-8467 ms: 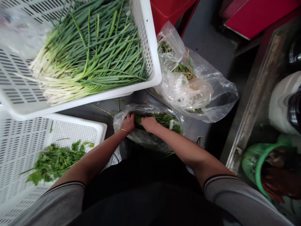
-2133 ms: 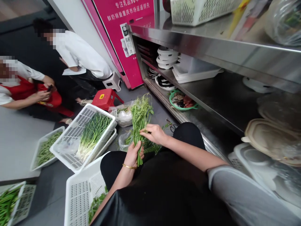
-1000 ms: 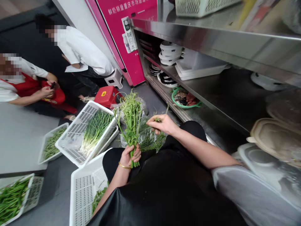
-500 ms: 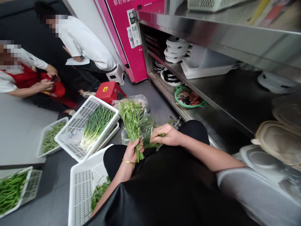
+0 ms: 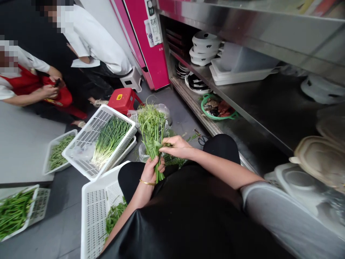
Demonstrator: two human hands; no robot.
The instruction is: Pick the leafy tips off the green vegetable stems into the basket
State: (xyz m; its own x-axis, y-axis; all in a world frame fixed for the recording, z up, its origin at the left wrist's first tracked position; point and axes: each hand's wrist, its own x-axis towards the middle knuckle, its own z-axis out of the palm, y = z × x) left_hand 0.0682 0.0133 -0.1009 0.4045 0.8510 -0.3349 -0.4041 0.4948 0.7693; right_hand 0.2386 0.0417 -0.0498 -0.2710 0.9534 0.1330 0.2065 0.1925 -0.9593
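My left hand, with a gold bracelet at the wrist, is wrapped round the lower stems of a bunch of leafy greens. The bunch stands upright in front of my knees, its cut stem ends sticking out below the fist. My right hand is closed in a pinch at the right side of the bunch, just above the left hand. A small dark green sprig shows between its fingers. Behind the hands lies a clear plastic bag with more greens, partly hidden.
White baskets hold scallions, green beans, long green vegetables and loose leafy greens. A red stool stands ahead. Steel shelves with dishes run along the right. Scissors lie by my knee. Two people are at left.
My right hand has moved left and slightly up, from beside the bunch to its stems. My left hand keeps its hold on the bunch. The view has tilted slightly down.
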